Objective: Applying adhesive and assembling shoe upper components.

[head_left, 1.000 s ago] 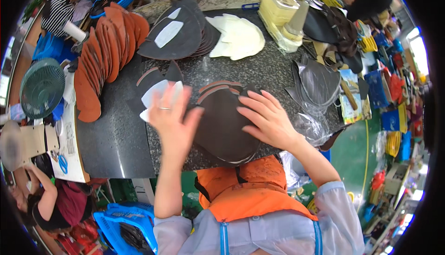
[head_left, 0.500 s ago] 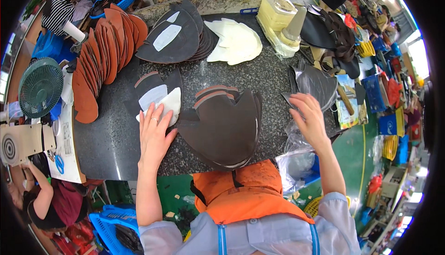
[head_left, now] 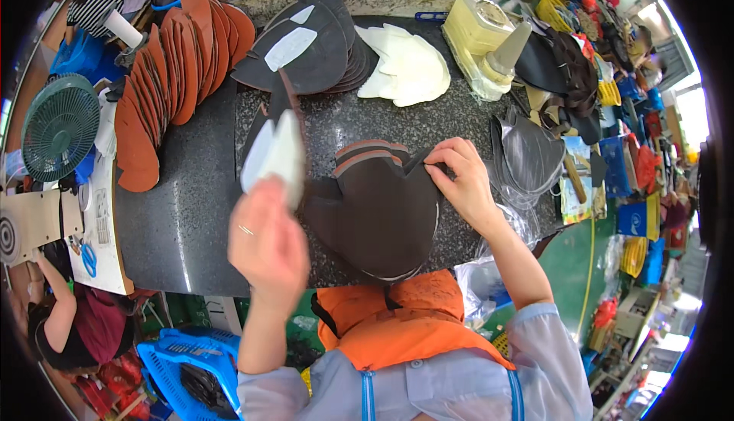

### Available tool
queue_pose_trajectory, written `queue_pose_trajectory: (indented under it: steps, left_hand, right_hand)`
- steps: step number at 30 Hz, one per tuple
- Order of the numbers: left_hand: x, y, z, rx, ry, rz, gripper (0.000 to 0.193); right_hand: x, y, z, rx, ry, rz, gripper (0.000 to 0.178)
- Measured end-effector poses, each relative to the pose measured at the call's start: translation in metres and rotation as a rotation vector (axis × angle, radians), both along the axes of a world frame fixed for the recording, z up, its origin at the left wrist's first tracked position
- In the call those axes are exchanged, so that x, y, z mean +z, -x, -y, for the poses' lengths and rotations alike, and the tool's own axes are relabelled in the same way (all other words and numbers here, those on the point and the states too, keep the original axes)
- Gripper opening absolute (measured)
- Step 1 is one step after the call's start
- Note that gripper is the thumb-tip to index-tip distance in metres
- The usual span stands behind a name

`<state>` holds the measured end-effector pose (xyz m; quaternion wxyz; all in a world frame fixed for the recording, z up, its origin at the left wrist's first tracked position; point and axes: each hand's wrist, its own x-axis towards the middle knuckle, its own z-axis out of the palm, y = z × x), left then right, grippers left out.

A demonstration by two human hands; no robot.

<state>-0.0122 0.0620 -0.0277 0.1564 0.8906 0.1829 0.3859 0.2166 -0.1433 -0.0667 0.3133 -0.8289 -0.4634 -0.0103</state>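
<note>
My left hand [head_left: 267, 241], blurred by motion, is closed on the near end of a dark leather piece with white patches [head_left: 281, 153]. That piece is tilted up from the dark speckled tabletop [head_left: 206, 245]. In front of me lies a small stack of dark brown leather cutouts [head_left: 375, 218] with notched, reddish-edged far ends. The thumb and fingers of my right hand [head_left: 465, 180] pinch the stack's upper right tip. How many layers they grip is hidden.
Rust-brown leather pieces [head_left: 170, 61] fan out at the far left. Dark patched pieces [head_left: 313, 58] and cream pieces [head_left: 404, 65] lie at the back, beside a yellowish container [head_left: 474, 27]. Plastic-wrapped dark pieces [head_left: 526, 149] and a wooden-handled tool [head_left: 573, 176] are at the right.
My right hand has moved left from the plastic-wrapped pieces to the tip of the brown stack. The left hand has raised and tilted the white-patched leather piece, which lay flat before.
</note>
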Motion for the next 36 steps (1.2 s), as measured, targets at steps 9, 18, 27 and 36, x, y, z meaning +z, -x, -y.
queue_pose_trajectory:
  steps: [9, 18, 27, 36]
  left_hand:
    - [-0.065, -0.001, 0.083, -0.391, 0.071, -0.103, 0.052]
    - [-0.057, 0.007, 0.083, -0.43, 0.08, -0.109, 0.045]
    - [-0.051, 0.007, 0.089, -0.579, -0.049, -0.264, 0.05]
    - [-0.015, -0.01, 0.099, -0.568, 0.132, -0.227, 0.039]
  right_hand:
    - [0.001, -0.008, -0.021, -0.166, 0.002, -0.529, 0.015]
    - [0.024, -0.024, 0.042, -0.36, 0.095, 0.291, 0.04]
    - [0.0, -0.033, 0.197, -0.261, 0.3, 0.231, 0.035]
    - [0.046, -0.066, 0.201, -0.38, 0.084, -0.25, 0.013]
